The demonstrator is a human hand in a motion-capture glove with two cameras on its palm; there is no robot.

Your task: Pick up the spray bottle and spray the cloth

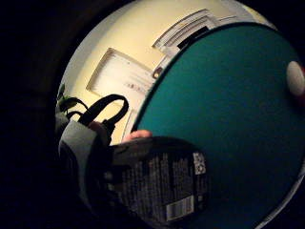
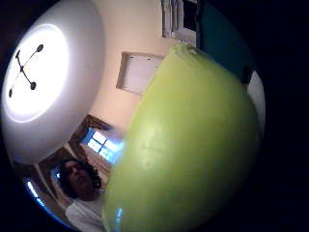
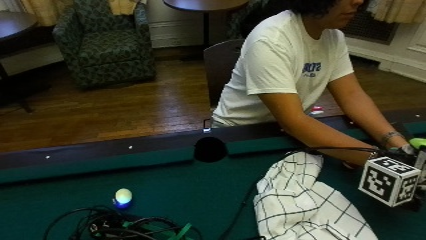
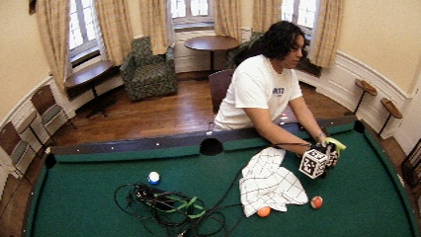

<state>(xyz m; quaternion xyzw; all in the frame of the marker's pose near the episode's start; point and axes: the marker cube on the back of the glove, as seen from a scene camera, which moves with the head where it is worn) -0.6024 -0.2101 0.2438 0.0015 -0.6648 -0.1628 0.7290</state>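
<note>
Hand (image 4: 327,157) in the black glove is gripping the spray bottle (image 4: 335,144) at the right of the wide outside frame, fingers curled round it, just beside the checked cloth (image 4: 270,181) lying on the green worktop (image 4: 85,197).

Table (image 4: 85,192), green felt: white checked cloth (image 4: 270,182), tangled black cables (image 4: 164,205), three balls beside them.

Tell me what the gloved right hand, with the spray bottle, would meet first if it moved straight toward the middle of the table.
Most likely the checked cloth, which lies on the green felt right beside the right hand holding the spray bottle. Depth is uncertain; the hand might pass above it.
</note>
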